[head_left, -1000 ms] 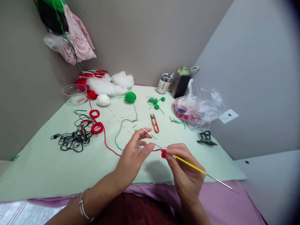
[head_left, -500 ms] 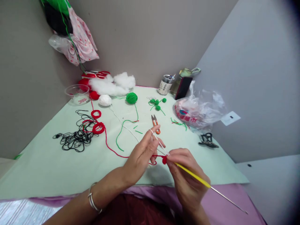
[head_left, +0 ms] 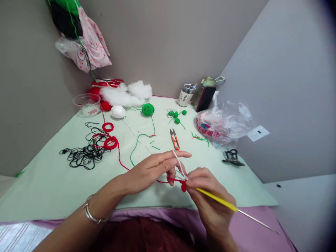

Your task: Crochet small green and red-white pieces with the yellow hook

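My right hand (head_left: 210,204) is closed round a crochet hook (head_left: 220,200) with a yellow handle, its bare metal end pointing down to the right. Between thumb and fingertips, the same hand pinches a small red crocheted piece (head_left: 183,186) that hangs below. White yarn (head_left: 177,161) loops over the stretched index finger of my left hand (head_left: 152,169) and runs to the right fingertips. The left hand's lower fingers are curled, with red yarn (head_left: 164,182) passing by them. The hook's working tip is hidden by the right fingers.
Orange-handled thread snips (head_left: 174,140) lie beyond my hands. A white yarn ball (head_left: 118,112), a green yarn ball (head_left: 148,109) and white stuffing (head_left: 120,97) stand farther back. Tangled black cord (head_left: 85,154) lies left. A plastic bag (head_left: 225,122) and black claw clip (head_left: 233,158) are right.
My left hand has turned flatter and dropped slightly, its index finger now pointing right with the white yarn over it. The right hand stays nearly in place, still holding hook and red piece.
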